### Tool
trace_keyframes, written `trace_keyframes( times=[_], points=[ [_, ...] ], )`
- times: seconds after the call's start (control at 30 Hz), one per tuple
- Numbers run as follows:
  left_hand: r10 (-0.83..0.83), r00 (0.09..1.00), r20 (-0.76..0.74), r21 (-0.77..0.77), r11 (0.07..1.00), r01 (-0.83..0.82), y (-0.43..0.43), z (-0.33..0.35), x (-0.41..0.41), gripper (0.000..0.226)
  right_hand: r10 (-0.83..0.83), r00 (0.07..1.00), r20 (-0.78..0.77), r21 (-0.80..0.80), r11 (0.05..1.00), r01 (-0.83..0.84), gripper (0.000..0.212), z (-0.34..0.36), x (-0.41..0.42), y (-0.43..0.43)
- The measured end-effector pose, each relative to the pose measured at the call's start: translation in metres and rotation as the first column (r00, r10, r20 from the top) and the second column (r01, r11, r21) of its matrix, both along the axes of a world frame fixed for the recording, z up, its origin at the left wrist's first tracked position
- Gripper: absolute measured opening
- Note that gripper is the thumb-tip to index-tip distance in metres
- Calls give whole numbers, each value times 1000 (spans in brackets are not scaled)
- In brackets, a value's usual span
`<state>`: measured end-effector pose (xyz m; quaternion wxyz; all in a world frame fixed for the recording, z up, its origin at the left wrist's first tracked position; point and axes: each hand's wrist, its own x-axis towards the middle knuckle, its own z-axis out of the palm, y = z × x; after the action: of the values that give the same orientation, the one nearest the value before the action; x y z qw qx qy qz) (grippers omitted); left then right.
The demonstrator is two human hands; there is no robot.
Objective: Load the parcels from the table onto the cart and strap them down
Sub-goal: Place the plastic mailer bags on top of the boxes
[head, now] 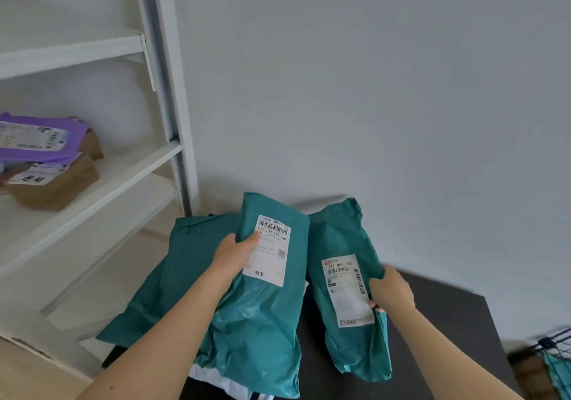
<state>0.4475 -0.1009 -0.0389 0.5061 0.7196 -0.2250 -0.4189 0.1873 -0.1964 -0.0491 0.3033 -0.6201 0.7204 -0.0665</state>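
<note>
Our left hand (234,254) pinches one teal parcel (268,316) by its edge and our right hand (394,291) grips a second parcel (336,236), apparently to lift both off the dark table (448,313) for loading.

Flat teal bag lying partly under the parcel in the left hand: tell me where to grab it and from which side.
Pinch the flat teal bag along its bare left edge, coming from the left. It looks thin and limp, that edge lies uncovered, and its right side is hidden under the parcel gripped by the left hand.
</note>
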Motion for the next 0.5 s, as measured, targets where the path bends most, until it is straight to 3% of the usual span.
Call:
trace_keyframes(
  times=[0.27,0.5],
  points=[
    [-92,996,-17,-175,981,88,-27,23,-98,36,-129,981,144,-113,983,146,31,19,-94,21],
    [-210,977,-31,-275,942,194,-32,38,-234,36,-247,939,240,-199,934,296,30,41,-225,56]
  ],
)
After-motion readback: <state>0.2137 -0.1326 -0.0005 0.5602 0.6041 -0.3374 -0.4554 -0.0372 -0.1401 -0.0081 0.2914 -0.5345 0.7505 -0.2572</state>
